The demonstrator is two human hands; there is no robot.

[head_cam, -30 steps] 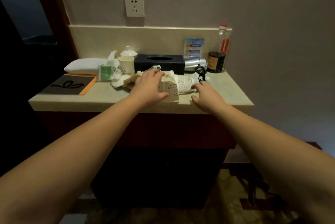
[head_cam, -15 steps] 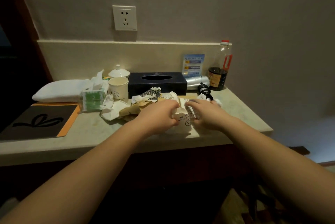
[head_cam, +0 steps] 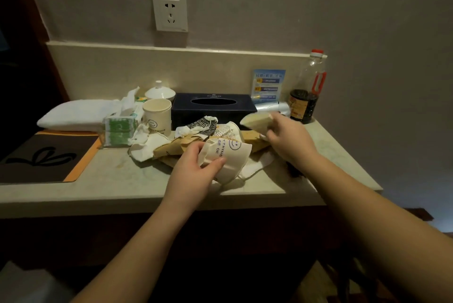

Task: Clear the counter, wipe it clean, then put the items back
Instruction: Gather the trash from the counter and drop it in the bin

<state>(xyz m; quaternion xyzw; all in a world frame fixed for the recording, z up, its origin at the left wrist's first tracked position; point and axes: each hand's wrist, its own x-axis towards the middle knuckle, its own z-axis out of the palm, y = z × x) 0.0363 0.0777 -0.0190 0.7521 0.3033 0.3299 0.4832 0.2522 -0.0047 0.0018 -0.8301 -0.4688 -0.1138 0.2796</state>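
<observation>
My left hand (head_cam: 193, 170) fingers clamp a crushed cup (head_cam: 228, 155) at centre frame; my right hand (head_cam: 286, 138) pinches another cup (head_cam: 257, 120). Dregs could spill onto the desk (head_cam: 122, 180) if I tilt either.

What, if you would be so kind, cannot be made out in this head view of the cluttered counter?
- Blue sign: print too small to read.
- Crushed paper cup: slogan partly covered by the left hand.
- Pale item gripped by the right hand: blurred, so unclear what it is.
- Dark bottle: label too dim to read.
- Black tissue box: opening dark, contents unseen.
</observation>
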